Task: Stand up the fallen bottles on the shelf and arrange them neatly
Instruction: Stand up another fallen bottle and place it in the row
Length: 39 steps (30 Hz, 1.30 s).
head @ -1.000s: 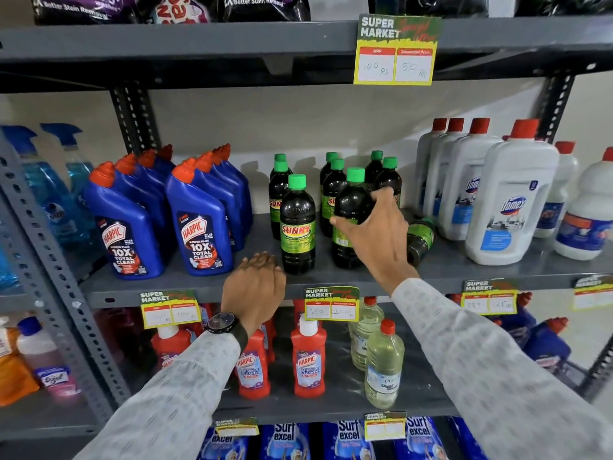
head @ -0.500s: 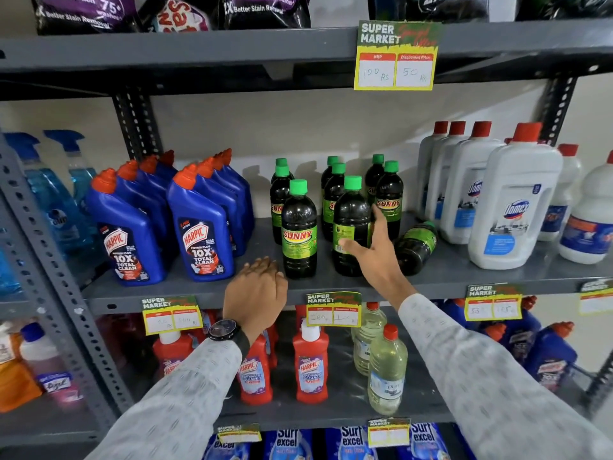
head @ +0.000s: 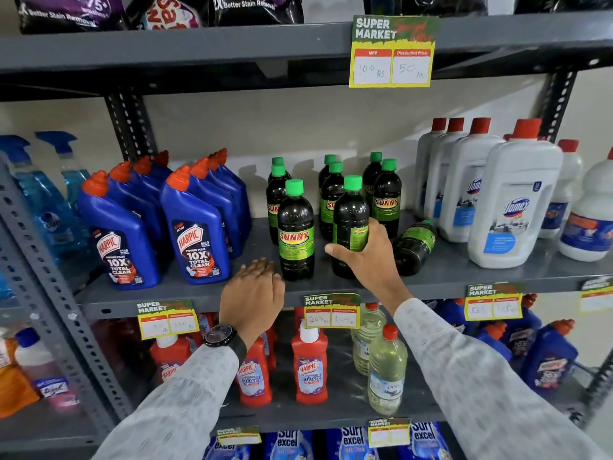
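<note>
"SUNNY" on dark bottle (head: 296, 231), "HARPIC" on blue bottle (head: 195, 234).

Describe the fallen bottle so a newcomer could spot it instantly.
Find the middle shelf, between the blue Harpic bottles and the white Domex bottles. In the dark green-capped Sunny group, the fallen bottle is the only one lying tipped over, at the group's right end.

Pale patterned sleeves (head: 491, 386), black wristwatch (head: 220, 336)

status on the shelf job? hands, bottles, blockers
Right hand gripping upright dark green-capped bottle. Left hand resting on grey shelf edge, empty. One dark bottle lying fallen beside it. No blockers.
</note>
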Available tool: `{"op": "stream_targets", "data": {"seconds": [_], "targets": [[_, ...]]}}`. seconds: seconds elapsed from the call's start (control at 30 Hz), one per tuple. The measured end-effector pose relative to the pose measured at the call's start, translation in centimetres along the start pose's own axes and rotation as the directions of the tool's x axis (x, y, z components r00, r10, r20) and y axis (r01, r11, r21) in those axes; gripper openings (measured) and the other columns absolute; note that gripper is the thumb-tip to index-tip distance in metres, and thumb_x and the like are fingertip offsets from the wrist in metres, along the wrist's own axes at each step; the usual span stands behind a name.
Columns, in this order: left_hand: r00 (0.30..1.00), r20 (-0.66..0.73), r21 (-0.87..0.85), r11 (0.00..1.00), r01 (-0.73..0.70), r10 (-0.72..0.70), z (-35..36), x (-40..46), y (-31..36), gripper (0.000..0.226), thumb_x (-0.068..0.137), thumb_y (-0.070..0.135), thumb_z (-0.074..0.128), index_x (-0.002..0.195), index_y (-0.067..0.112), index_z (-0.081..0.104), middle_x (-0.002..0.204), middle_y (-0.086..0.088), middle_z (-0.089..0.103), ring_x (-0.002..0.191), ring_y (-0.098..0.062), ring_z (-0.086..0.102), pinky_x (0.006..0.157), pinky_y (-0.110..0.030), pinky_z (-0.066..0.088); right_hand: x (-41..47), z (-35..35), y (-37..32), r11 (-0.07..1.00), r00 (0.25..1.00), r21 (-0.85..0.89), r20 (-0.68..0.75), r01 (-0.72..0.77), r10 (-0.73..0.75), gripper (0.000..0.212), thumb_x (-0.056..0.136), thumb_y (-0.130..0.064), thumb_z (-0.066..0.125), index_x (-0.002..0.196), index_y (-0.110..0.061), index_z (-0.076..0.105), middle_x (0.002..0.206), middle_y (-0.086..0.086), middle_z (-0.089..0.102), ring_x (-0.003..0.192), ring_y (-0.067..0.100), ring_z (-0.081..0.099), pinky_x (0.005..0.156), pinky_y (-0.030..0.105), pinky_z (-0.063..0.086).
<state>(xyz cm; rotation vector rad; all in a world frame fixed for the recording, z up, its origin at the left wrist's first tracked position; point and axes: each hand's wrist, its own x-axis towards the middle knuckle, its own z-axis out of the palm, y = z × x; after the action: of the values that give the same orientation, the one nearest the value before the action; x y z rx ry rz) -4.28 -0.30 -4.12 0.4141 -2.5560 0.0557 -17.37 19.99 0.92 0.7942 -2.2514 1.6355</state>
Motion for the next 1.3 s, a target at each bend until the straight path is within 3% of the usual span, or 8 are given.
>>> {"op": "stream_targets", "data": {"seconds": [0.1,0.27,0.4,0.5,0.63,0.73,0.9,1.3], "targets": [[1.000,-0.001,-0.006,1.000,-0.004,0.004,0.0,-0.1,0.0,0.056,0.102,0.035,0.028,0.129,0.006,0.068,0.138,-0.015,0.066,0.128,-0.026,0.063,0.114,-0.040,0.043,-0.1,-0.5,0.3,0.970,0.992,0.234,0.118,-0.066,0.039,0.073,0.078,-0.041,0.081,0.143,-0.029,0.049,0.130,0.000,0.066,0.121,0.017,0.065,0.107,0.041,0.053],[1.000,-0.004,-0.006,1.000,-0.008,0.008,-0.2,-0.2,-0.1,0.058,0.103,0.036,0.027,0.129,0.005,0.068,0.137,-0.015,0.066,0.128,-0.026,0.063,0.113,-0.040,0.043,0.2,-1.5,0.9,0.916,0.971,0.381,0.235,-0.125,0.035,0.066,0.097,0.000,0.062,0.157,-0.018,0.043,0.132,0.001,0.069,0.118,0.011,0.066,0.098,0.027,0.052],[1.000,-0.005,-0.001,1.000,-0.004,0.004,-0.1,-0.2,-0.1,0.059,0.102,0.036,0.026,0.129,0.007,0.069,0.138,-0.014,0.066,0.129,-0.025,0.062,0.114,-0.039,0.042,0.1,-0.9,0.9,0.956,0.977,0.264,0.199,-0.126,0.074,0.067,0.087,-0.028,0.082,0.147,-0.025,0.051,0.132,0.002,0.069,0.122,0.018,0.067,0.110,0.045,0.052],[1.000,-0.007,0.001,1.000,0.006,-0.006,-0.1,-0.1,0.0,0.059,0.100,0.036,0.027,0.129,0.007,0.069,0.139,-0.014,0.065,0.131,-0.024,0.061,0.116,-0.039,0.041,0.1,-0.7,0.4,0.988,0.990,0.140,0.130,-0.070,0.052,0.084,0.069,-0.054,0.090,0.140,-0.029,0.054,0.134,0.002,0.058,0.124,0.020,0.061,0.109,0.043,0.052],[1.000,-0.002,0.003,1.000,0.007,-0.007,0.0,-0.1,0.0,0.059,0.101,0.036,0.027,0.130,0.008,0.069,0.140,-0.013,0.064,0.132,-0.024,0.060,0.117,-0.039,0.040,0.1,-0.7,0.3,0.996,0.996,0.081,0.088,-0.026,0.019,0.083,0.074,-0.041,0.094,0.143,-0.022,0.051,0.131,0.001,0.048,0.126,0.019,0.050,0.103,0.029,0.044],[1.000,-0.005,0.001,1.000,0.004,-0.004,-0.1,-0.1,0.0,0.059,0.101,0.036,0.026,0.130,0.007,0.068,0.139,-0.014,0.065,0.131,-0.025,0.061,0.116,-0.039,0.041,0.1,-0.8,0.6,0.986,0.992,0.159,0.119,-0.049,0.030,0.080,0.077,-0.044,0.090,0.143,-0.029,0.048,0.137,0.001,0.054,0.127,0.018,0.058,0.111,0.040,0.049],[1.000,-0.006,-0.002,1.000,0.003,-0.003,-0.1,-0.1,0.0,0.059,0.102,0.037,0.025,0.130,0.007,0.069,0.139,-0.014,0.066,0.130,-0.024,0.061,0.115,-0.039,0.042,0.1,-1.3,0.9,0.938,0.977,0.329,0.210,-0.105,0.035,0.071,0.095,-0.008,0.073,0.157,-0.020,0.040,0.139,0.001,0.067,0.130,0.016,0.063,0.117,0.045,0.046],[1.000,0.001,-0.011,1.000,0.018,-0.018,-0.2,-0.2,0.1,0.061,0.101,0.038,0.024,0.131,0.007,0.068,0.141,-0.013,0.064,0.132,-0.024,0.060,0.117,-0.039,0.040,0.3,-0.6,1.0,0.976,0.989,0.203,0.141,-0.073,0.045,0.104,0.065,-0.054,0.087,0.151,-0.022,0.036,0.138,0.001,0.060,0.125,0.016,0.063,0.110,0.043,0.053]]}}
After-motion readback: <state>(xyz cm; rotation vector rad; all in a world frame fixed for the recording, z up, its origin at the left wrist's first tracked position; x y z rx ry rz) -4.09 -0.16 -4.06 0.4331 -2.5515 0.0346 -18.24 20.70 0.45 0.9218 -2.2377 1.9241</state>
